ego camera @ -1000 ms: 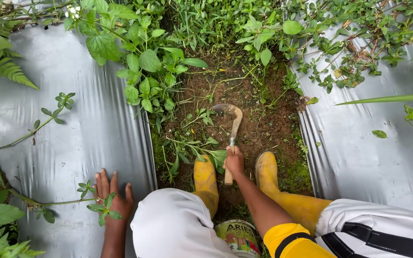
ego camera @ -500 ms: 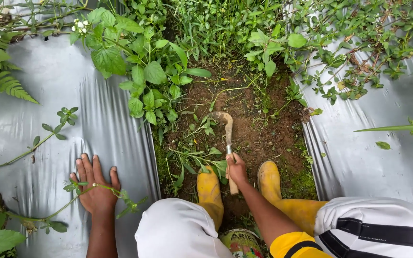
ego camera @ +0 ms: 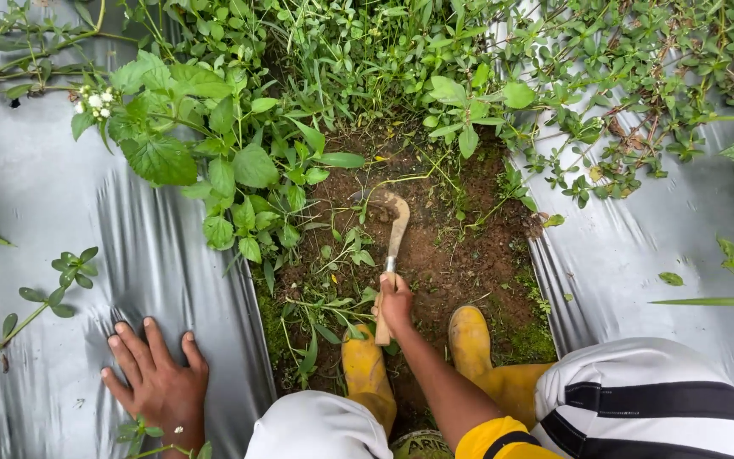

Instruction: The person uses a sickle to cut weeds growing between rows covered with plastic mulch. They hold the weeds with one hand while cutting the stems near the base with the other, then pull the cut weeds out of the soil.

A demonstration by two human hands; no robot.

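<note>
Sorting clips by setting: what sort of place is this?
Most likely a farm plot: silver mulch sheets cover raised beds either side of a soil furrow overgrown with weeds. The right hand holds a sickle; the left hand rests on the sheet.

The left hand [ego camera: 156, 384] lies flat at about 8 o'clock, palm down, fingers spread and pointing toward 11 o'clock, its wrist running off the lower edge. The right hand [ego camera: 396, 303] sits near the centre, just toward 6 o'clock, curled into a closed grip with knuckles up. Its bare forearm stretches back toward 5 o'clock, ending in a yellow sleeve.
</note>
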